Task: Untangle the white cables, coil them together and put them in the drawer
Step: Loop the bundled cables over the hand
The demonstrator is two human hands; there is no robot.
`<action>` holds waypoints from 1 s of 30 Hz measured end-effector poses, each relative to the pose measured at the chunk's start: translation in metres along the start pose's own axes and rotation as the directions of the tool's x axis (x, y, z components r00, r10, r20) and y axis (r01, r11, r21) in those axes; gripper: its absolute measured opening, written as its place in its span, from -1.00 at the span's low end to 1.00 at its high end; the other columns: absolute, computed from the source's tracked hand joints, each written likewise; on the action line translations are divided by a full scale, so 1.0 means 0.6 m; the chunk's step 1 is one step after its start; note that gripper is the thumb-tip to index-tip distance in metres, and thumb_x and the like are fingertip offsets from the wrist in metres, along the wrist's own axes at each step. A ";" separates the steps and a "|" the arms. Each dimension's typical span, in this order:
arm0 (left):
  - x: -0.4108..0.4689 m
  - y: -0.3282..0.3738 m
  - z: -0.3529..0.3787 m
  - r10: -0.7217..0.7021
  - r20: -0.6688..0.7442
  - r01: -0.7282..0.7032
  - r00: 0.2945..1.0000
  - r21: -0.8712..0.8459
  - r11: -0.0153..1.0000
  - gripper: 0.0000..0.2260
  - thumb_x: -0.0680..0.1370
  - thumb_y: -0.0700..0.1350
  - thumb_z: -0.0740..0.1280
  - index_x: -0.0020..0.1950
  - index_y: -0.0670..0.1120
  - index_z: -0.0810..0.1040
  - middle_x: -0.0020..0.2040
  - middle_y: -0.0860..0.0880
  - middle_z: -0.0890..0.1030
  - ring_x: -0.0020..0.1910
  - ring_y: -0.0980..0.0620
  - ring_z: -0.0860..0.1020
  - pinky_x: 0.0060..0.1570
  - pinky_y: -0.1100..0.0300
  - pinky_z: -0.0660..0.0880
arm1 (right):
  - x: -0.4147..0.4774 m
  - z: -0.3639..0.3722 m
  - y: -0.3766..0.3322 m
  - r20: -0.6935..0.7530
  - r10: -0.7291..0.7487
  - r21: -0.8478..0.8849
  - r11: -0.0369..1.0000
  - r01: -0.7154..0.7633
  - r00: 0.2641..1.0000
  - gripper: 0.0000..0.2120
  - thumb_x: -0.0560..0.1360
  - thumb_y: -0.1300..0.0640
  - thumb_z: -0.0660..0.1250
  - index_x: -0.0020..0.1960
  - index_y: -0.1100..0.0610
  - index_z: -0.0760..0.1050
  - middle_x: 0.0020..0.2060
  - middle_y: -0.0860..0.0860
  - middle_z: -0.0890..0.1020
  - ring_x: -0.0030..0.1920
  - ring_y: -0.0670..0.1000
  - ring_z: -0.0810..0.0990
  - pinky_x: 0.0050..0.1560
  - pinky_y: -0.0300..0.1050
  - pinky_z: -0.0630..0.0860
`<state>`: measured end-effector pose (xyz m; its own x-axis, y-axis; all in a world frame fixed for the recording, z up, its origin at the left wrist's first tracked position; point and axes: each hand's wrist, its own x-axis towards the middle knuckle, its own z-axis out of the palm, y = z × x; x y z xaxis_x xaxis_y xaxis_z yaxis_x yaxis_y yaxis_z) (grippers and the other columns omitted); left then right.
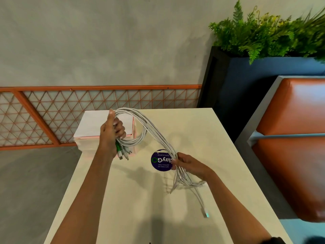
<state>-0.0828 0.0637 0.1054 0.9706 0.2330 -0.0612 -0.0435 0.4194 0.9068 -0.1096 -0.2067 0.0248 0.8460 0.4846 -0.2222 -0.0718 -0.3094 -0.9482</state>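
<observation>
Head view, the only one on this feed.

I am reading both hands above the pale table (pixel 133 208). The left hand (pixel 112 132) is gripping a loop of the white cables (pixel 154 136), fingers curled round it and thumb pointing up. A cluster of plug ends (pixel 123 154), some green, is hanging out below the fist toward 6 o'clock. The right hand (pixel 188 164) is pinching the same bundle further along, fingertips closed on the strands, at the edge of a round purple sticker (pixel 161 161).

Key relation: from the right hand, the left hand is sitting at about 10 o'clock, farther from me. The bundle's long axis is running 10 to 4 between them, arching out of the left fist and sloping down. Past the right hand the tails are spilling toward 5 o'clock onto the table, one ending in a loose plug (pixel 205 213) lying flat.

Look of the cables: several thin white strands lying side by side between the hands, then looser and crossing below the right hand. That part is blurring, so I cannot tell whether tangles remain.

I am judging this as mid-coiling. The next wrap is calling for the right hand, nearer the tails, to feed slack toward 10 o'clock. The left hand is nearer the white box (pixel 93 124) at the table's 11 o'clock corner. I am guessing it holds the drawer.
</observation>
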 end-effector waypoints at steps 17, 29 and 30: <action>0.008 0.005 -0.015 0.003 -0.097 -0.012 0.995 -0.091 0.996 -0.60 0.61 0.12 0.20 -0.35 0.01 0.19 -0.54 0.12 0.18 -0.59 0.18 0.13 -0.57 0.34 0.12 | 0.029 -0.022 -0.015 0.121 0.203 0.293 0.928 -0.231 0.972 -0.53 0.59 -0.20 0.02 -0.40 0.04 0.18 -0.53 -0.10 0.15 -0.56 -0.14 0.05 -0.59 -0.31 0.02; 0.014 0.010 -0.019 0.008 -0.058 -0.019 0.998 -0.183 0.983 -0.61 0.62 0.12 0.17 -0.35 0.00 0.23 -0.55 0.12 0.18 -0.61 0.18 0.12 -0.59 0.34 0.11 | 0.016 -0.045 0.020 0.418 0.068 0.555 0.771 -0.313 0.906 -0.75 0.47 0.14 0.41 0.11 0.12 0.46 -0.30 -0.07 0.34 -0.52 -0.20 0.14 -0.60 -0.45 0.15; 0.014 0.010 -0.020 0.016 -0.060 -0.026 0.998 -0.178 0.984 -0.61 0.62 0.12 0.17 -0.35 0.00 0.22 -0.55 0.12 0.18 -0.61 0.18 0.12 -0.59 0.34 0.11 | 0.016 -0.045 0.027 0.385 0.083 0.565 0.766 -0.306 0.919 -0.75 0.47 0.19 0.39 0.12 0.13 0.46 -0.24 -0.04 0.38 -0.51 -0.20 0.18 -0.60 -0.44 0.16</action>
<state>-0.0779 0.0785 0.1053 0.9539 0.2915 -0.0717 -0.1105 0.5630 0.8190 -0.0886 -0.2293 0.0134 0.5680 0.7348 -0.3708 -0.6125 0.0764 -0.7868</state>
